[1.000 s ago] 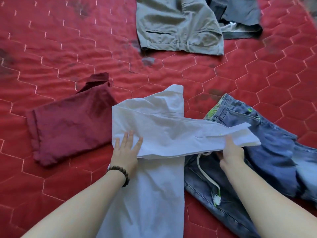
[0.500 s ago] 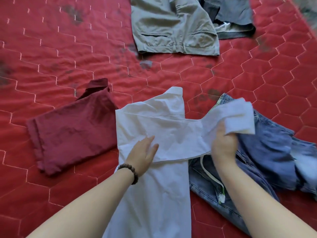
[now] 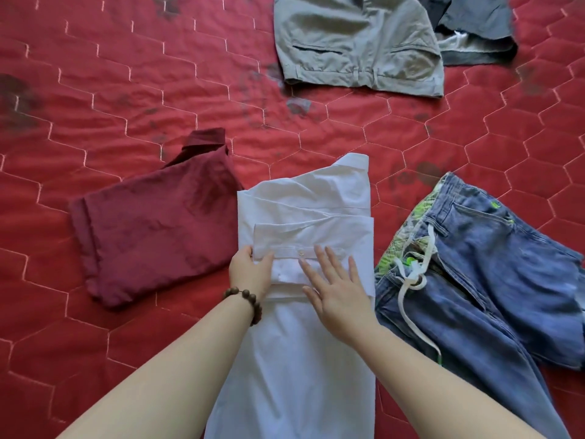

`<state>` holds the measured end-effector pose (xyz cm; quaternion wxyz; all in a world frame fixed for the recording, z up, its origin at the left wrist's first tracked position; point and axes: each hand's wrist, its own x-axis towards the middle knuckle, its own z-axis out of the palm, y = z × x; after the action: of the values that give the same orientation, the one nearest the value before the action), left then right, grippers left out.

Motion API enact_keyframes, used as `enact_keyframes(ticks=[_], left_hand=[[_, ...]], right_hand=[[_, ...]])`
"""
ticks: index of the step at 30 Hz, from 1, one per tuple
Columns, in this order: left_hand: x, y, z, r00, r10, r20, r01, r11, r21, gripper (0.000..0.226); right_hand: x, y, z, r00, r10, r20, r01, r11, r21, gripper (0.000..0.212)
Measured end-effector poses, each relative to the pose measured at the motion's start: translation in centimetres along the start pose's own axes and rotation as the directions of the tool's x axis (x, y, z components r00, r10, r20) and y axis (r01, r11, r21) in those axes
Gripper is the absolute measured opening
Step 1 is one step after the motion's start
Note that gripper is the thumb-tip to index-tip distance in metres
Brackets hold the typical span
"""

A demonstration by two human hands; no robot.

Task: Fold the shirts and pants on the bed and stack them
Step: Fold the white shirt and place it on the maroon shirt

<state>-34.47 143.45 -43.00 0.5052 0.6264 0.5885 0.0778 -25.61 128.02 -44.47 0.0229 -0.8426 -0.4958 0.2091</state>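
White cotton button-up shirt in the middle of the red quilted bedspread, laid as a long narrow strip with collar at the far end and a sleeve folded back across its width. Left hand at the cuff's left edge, thumb on top and fingers curled under, pinching the fabric; brown wooden bead bracelet on that wrist. Right hand flat on the folded sleeve, fingers straight and slightly spread. Folded maroon shirt just beside on the left, touching. Blue denim drawstring jeans unfolded against the right edge. Grey-green trousers and a dark grey garment well apart at the far side.
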Motion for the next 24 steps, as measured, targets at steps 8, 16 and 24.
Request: enact_keyframes(ticks=[8,16,24], left_hand=[[-1.4,-0.2,-1.0,0.932,0.343,-0.118,-0.285,0.893,0.348,0.043],[1.9,-1.3,3.4,0.689,0.453,0.566,-0.685,0.155,0.712,0.059],[3.2,-3.3,3.8,0.721,0.582,0.376,-0.563,0.176,0.808,0.065]], right_hand=[[1.3,2.6,-1.1,0.989,0.115,-0.087,-0.109,0.991,0.072,0.054],[4.5,2.9,0.7,0.989,0.103,-0.103,-0.113,0.989,-0.099,0.055],[5.1,3.3,2.3,0.928,0.321,-0.189,-0.332,0.943,-0.029,0.062]])
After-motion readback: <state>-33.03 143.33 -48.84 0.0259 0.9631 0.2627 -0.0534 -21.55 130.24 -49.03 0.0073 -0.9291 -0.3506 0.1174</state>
